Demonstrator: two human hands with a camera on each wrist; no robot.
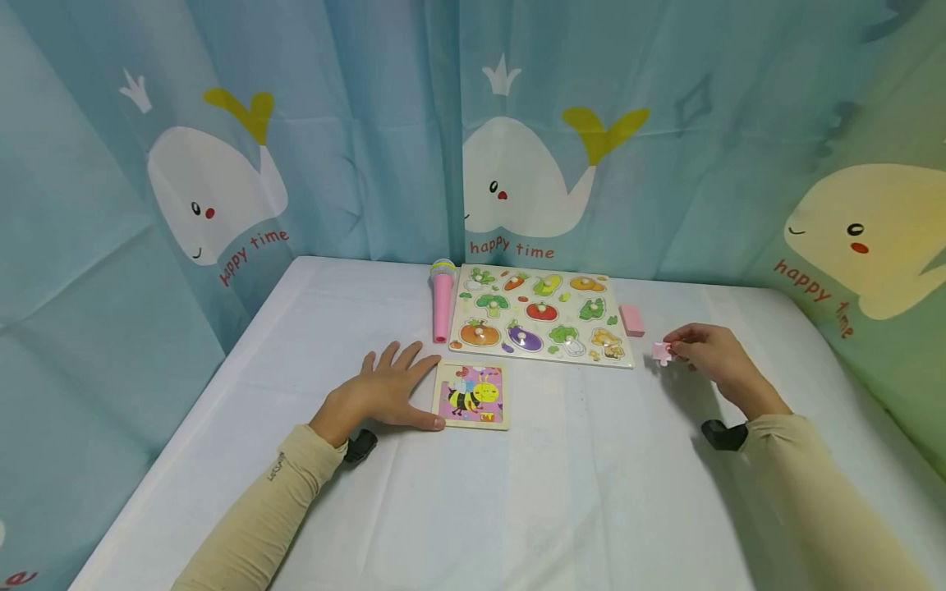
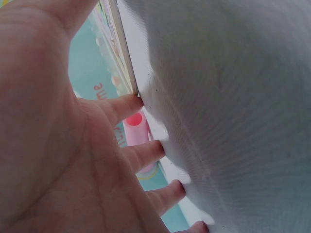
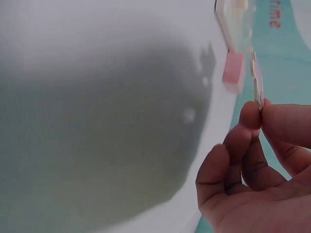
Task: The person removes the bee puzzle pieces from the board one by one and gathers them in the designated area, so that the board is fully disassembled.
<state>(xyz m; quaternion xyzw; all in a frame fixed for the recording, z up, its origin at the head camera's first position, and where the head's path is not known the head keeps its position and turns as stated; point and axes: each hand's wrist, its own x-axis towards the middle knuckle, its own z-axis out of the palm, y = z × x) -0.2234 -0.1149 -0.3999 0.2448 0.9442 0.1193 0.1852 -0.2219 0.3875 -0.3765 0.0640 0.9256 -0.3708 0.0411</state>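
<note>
Bare left hand (image 1: 386,396): palm down, fingers spread, thumb stretched apart | bare right hand (image 1: 715,359): thumb and forefinger pinching, remaining fingers curled | beige-sleeved left forearm (image 1: 254,513) and beige-sleeved right forearm (image 1: 820,497): both slanting inward
</note>
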